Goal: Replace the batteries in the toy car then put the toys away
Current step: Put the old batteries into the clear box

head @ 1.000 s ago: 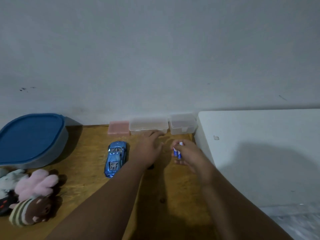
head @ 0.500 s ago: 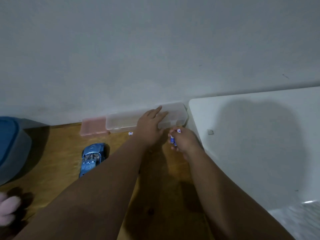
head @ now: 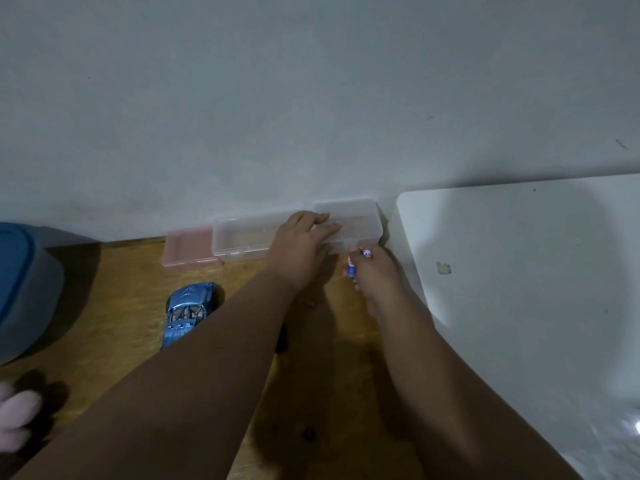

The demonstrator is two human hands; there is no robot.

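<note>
- Pressing down on a clear box [head: 363, 220] set against the wall, the left hand [head: 303, 247] lies with fingers straight across the lid and grips nothing.
- The right hand [head: 377, 277] is curled round small blue batteries [head: 352, 268], one fingertip up at the box's front latch. How many cells it holds cannot be told.
- The car [head: 187, 311] sits roof-up on the wooden table [head: 114, 289], well apart from both hands. The left forearm hides its near end.
- A second clear box [head: 242, 240] and a pink box [head: 188, 249] continue the row along the wall to the left.
- A blue-lidded tub [head: 24, 289] and a pink plush [head: 15, 417] show at the left edge, and a white top [head: 519, 271] adjoins the table on the right.
- The battery step appears to be in hand, with the box about to be opened. Whether these cells are spent or fresh cannot be told.
- The next move likely calls for the fingertip to spring the latch while the left hand steadies the box. That hand must then lift off the lid, and the batteries must not slip from the right hand's grasp.
</note>
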